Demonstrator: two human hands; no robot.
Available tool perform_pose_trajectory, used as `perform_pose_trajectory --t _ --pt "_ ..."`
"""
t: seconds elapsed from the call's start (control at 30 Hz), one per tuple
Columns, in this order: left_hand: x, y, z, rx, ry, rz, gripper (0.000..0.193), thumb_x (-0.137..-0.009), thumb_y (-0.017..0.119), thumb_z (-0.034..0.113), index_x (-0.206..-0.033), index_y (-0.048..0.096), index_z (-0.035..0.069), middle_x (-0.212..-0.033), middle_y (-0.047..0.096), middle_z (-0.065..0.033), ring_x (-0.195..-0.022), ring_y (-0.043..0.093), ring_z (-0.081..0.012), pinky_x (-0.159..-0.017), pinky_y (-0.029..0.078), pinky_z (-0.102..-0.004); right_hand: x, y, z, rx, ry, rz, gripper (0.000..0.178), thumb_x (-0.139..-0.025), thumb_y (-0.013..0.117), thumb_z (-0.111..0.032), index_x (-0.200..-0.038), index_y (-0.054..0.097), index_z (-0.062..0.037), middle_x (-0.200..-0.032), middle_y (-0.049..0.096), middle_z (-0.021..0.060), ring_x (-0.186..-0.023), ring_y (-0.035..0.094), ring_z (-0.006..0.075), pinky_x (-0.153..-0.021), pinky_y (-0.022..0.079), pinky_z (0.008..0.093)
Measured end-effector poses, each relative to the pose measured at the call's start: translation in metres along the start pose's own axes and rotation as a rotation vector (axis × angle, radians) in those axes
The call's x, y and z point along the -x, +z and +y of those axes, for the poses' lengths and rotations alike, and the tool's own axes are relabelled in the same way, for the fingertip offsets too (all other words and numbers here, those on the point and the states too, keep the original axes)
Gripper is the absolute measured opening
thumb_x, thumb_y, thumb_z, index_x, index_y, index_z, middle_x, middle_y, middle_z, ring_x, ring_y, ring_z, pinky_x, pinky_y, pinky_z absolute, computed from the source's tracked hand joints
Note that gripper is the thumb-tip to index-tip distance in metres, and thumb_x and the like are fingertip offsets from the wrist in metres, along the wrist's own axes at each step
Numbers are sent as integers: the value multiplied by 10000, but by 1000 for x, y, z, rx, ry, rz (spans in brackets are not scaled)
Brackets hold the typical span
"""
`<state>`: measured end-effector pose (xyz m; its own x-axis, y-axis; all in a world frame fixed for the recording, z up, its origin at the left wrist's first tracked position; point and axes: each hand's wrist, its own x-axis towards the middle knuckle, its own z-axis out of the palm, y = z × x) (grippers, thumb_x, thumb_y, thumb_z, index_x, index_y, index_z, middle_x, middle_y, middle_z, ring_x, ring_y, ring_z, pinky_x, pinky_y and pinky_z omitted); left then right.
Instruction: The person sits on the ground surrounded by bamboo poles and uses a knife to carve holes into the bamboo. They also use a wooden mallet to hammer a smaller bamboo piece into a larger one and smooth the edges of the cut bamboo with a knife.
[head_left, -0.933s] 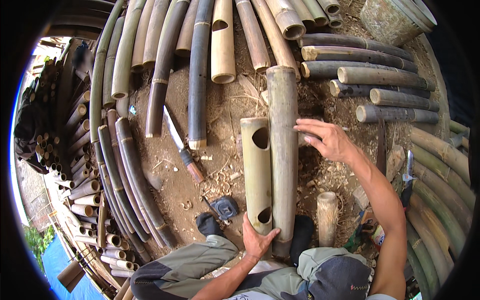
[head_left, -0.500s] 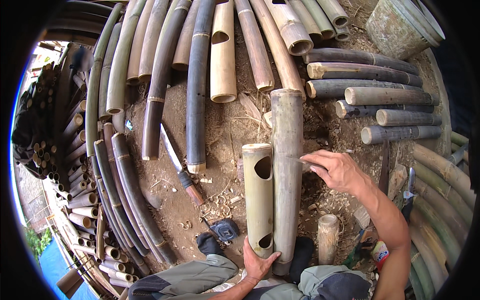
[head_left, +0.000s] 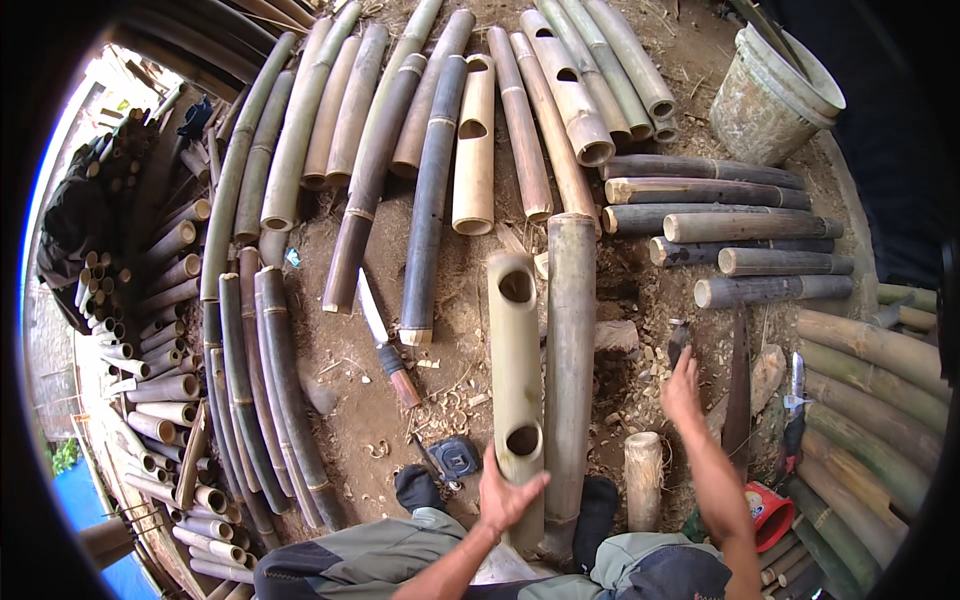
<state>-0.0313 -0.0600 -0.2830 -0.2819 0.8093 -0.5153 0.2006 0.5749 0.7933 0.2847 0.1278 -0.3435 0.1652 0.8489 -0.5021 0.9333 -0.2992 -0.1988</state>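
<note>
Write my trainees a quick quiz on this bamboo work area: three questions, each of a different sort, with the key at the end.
1. Multiple choice: how many holes show in the side of the bamboo tube held by the left hand?
a) one
b) two
c) four

2. True or false: in the picture, the tape measure lies to the left of the short pale post.

3. Fill in: the open container to the right of the post is coloured ____.

Key: 1 b; 2 true; 3 red.
</note>
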Motion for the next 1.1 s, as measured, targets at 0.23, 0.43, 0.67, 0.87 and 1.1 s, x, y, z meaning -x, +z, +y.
perform_pose_trajectory --t 0.23,0.43,0.67,0.87,1.1 --pt "-233 -44 110 80 317 163 1171 -720 848 517 -1510 228 -86 -1266 593 -280 -1104 635 -338 -926 532 -411 118 30 22 -64 -182 388 791 -871 676 -237 -1512 282 7 -1384 409 264 -1233 439 449 -1019 402 511" --pt "-275 -46 179 -206 430 95 760 -827 728 533 -1242 605 -91 -1170 666 -294 -1138 644 -378 -976 497 -425 270 58 48 -45 371 -108 869 -794 725 -467 -1446 397 5 -1380 452 266 -1280 449 446 -1026 407 505" --pt "-267 1 211 -536 572 -223 667 -809 725 524 -1094 694 -78 -1066 691 -300 -1048 679 -376 -931 521 -404 282 -29 115 -216 305 -46 819 -812 717 -358 -1469 367 -15 -1419 434 262 -1302 444 441 -1055 404 496" --pt "-329 35 296 -443 811 -13 558 -833 712 458 -1032 706 -64 -1016 696 -276 -997 666 -398 -900 518 -440 86 -221 101 -184 -85 423 791 -828 709 -264 -1489 342 -33 -1452 418 259 -1321 441 437 -1080 403 488" --pt "-359 78 423 -430 854 -172 572 -890 693 454 -1134 669 -62 -1157 667 -273 -1069 659 -362 -929 512 -401 -172 -439 22 120 -116 832 821 -833 702 -198 -1536 292 -87 -1554 333 163 -1421 337 380 -1140 365 459"
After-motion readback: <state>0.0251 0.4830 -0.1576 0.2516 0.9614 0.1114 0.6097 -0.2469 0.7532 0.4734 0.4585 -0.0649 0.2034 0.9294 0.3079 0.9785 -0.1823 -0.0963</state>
